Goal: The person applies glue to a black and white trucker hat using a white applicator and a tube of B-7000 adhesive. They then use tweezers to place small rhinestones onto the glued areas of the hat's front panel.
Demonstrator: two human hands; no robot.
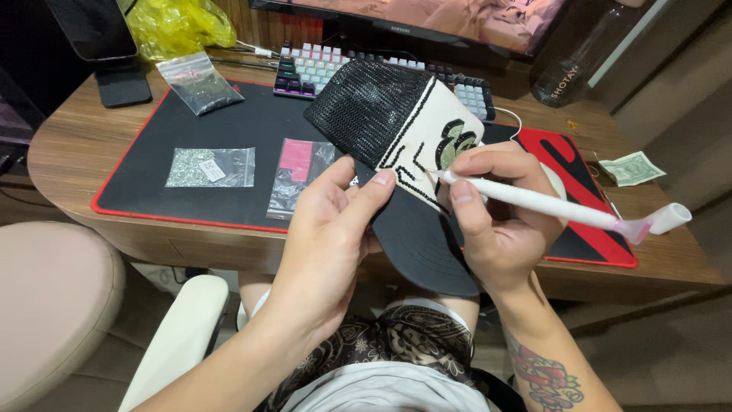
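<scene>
Our left hand (324,229) pinches the trucker cap (404,145) by its brim, tilting its front panel toward us above the worktop (84,145); our right hand's (496,206) grip pinches the white applicator pen (549,204), tip on the panel.

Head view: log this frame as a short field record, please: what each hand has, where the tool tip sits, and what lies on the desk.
left hand: grips cap by its black brim
right hand: holds white pen tool like a pencil
tool tip: at the cap's cream front panel, beside a line of dark stones
cap: black mesh back, held above the desk edge
desk mat: three clear bags of small stones
behind: keyboard, banknote at right
</scene>
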